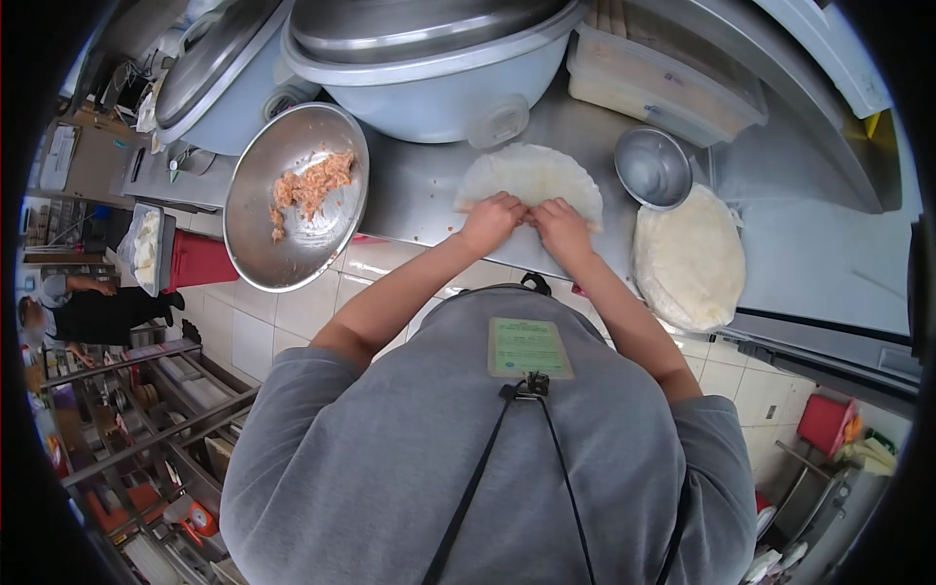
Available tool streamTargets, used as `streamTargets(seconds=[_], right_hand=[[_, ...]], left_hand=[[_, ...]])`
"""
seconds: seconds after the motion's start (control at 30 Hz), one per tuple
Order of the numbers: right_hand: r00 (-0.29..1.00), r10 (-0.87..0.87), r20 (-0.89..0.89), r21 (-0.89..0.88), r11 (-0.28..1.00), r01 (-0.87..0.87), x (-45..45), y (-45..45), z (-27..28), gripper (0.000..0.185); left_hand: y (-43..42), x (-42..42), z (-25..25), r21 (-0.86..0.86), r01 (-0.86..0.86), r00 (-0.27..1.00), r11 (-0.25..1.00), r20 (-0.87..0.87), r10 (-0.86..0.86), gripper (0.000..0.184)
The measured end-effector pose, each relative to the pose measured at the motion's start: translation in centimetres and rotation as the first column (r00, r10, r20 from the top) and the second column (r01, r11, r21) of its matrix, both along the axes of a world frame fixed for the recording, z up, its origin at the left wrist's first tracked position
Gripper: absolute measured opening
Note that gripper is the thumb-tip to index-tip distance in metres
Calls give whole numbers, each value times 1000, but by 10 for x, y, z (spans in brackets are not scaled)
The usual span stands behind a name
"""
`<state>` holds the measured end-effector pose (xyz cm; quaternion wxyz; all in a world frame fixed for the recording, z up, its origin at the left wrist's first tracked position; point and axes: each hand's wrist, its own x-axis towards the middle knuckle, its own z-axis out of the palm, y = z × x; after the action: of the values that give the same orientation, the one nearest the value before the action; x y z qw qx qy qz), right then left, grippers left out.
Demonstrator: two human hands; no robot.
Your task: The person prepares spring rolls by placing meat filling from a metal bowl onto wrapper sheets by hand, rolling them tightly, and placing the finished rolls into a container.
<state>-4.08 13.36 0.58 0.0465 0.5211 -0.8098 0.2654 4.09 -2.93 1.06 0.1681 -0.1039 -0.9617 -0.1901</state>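
A thin, pale dough wrapper lies on the steel counter in front of me, its rounded edge pointing away. My left hand and my right hand meet at its near edge, fingers curled and pressed on the dough. Whatever is under the fingertips is hidden. To the left, a wide steel bowl holds an orange-pink minced filling. On the right sits a thick round stack of wrappers, with a small steel bowl at its far edge.
Large lidded blue tubs stand along the back of the counter. A clear plastic box is at the back right. Another person in a dark apron is far left, near metal shelving and a red bin.
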Motion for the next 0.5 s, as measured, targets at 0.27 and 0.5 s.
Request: streamTargets(seconds=[0.27, 0.5], right_hand=[[980, -45, -193, -73, 997, 32, 17, 36, -3, 29], [977, -80, -198, -32, 997, 75, -28, 14, -12, 35]], left_hand=[[-6, 28, -8, -94, 117, 991, 989, -51, -122, 40], [-23, -15, -16, -46, 24, 999, 999, -34, -26, 45]])
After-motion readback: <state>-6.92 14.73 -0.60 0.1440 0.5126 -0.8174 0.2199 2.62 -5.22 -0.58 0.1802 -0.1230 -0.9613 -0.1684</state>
